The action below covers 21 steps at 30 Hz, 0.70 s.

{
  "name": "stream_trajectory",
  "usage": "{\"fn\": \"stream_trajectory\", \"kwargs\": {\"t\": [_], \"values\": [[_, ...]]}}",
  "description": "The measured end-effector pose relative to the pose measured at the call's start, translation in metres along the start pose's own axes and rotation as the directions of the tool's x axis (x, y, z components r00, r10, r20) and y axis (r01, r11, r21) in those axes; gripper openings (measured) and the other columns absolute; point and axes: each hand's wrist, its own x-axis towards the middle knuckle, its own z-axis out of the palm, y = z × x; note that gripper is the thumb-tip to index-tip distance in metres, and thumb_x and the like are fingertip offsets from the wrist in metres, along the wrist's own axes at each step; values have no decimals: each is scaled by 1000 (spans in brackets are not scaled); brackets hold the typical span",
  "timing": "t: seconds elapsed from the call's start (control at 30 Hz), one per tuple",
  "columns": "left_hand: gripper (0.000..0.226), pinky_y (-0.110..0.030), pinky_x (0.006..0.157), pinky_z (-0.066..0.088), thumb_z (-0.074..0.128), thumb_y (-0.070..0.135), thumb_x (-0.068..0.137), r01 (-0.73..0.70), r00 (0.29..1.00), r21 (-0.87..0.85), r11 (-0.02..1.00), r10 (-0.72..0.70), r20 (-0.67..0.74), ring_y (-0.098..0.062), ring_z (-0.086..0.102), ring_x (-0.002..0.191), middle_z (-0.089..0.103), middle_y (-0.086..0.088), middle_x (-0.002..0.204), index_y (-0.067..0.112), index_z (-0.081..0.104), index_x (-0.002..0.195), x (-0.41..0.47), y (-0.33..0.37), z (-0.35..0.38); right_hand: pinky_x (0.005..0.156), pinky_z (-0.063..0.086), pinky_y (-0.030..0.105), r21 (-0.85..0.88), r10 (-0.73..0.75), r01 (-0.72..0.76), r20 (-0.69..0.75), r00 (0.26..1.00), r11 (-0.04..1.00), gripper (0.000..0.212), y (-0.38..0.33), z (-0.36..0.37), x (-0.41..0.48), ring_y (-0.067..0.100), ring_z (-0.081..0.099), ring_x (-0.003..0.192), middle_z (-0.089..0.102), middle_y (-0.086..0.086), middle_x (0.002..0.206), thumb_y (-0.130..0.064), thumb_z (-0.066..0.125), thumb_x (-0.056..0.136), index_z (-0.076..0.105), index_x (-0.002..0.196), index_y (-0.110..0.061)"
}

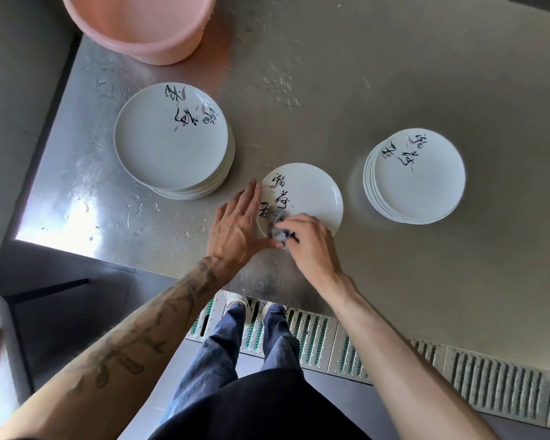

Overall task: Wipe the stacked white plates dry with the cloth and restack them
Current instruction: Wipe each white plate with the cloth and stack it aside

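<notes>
Between left plate stack and right plate stack, flat on steel counter: single white plate. Braced at rim by left hand, fingers straight, presumably against sliding. Rubbed with grey cloth gripped in curled right hand

A commercial kitchen: steel worktable, floor drain grating, stacked plates, pink basin.

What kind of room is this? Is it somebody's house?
Probably a restaurant kitchen's washing-up spot, not a home: a big steel worktop, matching plates piled in a left stack and a right stack, and a long metal drain grate in the floor.
</notes>
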Motion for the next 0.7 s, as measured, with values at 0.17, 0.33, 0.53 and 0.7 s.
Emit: {"fn": "stream_trajectory", "kwargs": {"t": [0.17, 0.33, 0.53, 0.7], "values": [[135, -43, 120, 28, 57, 91, 65, -22, 1000, 39, 999, 22, 4, -28, 30, 152, 14, -6, 172, 12, 11, 165, 2, -1, -7, 94, 50, 31, 17, 24, -24, -29, 999, 1000, 41, -1, 2, 7, 19, 61, 108, 72, 0, 117, 7, 67, 85, 77, 116, -18], [134, -42, 121, 26, 68, 84, 67, -19, 1000, 59, 998, 18, 14, -26, 27, 153, 12, -4, 172, 14, 9, 165, 2, -1, -8, 98, 50, 33, 11, -28, 27, 13, 1000, 1000, 39, -6, 3, 1, 18, 61, 109, 71, -2, 118, 4, 67, 88, 77, 118, -18], [133, -44, 122, 24, 73, 80, 68, -30, 999, 35, 999, 29, 26, -25, 26, 153, 12, -1, 172, 15, 9, 165, 1, -1, -11, 86, 54, 34, -134, -24, 23, -2, 1000, 991, 31, 27, -29, -13, 20, 61, 101, 72, 1, 113, -6, 75, 88, 76, 117, -17], [133, -41, 122, 22, 78, 73, 67, -13, 999, 10, 1000, 12, 45, -23, 22, 154, 9, 4, 173, 20, 7, 166, 5, 1, -12, 85, 53, 43, -283, -71, 44, -86, 994, 958, 35, 40, -46, 24, 29, 60, 104, 71, 4, 113, 3, 67, 87, 76, 116, -13]]}}
